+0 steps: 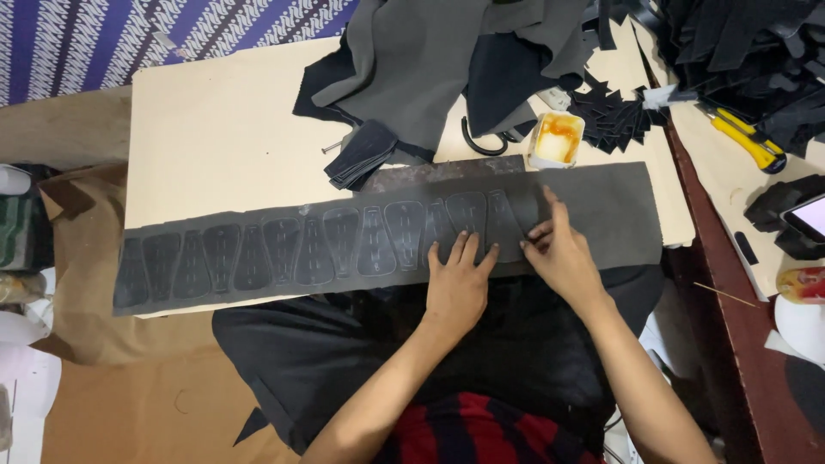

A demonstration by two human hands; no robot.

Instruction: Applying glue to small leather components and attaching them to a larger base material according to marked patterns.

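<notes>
Dark strip lies flat along the near edge of the cream board, carrying a row of tapered pieces. Left hand presses it, fingers spread. Right hand, just beside, likewise flat, grasping nothing. Glue tub stands beyond.

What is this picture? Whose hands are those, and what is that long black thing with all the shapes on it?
The camera sits on a person's head and looks down, so you see their own two arms. The left hand and right hand both press flat on a long dark strip that lies across a pale board. Stuck along the strip is a row of dark tapered pieces, side by side. Neither hand grips anything. Behind lie grey and black cloth, a small tub of yellowish paste, and a yellow utility knife on the right.
</notes>
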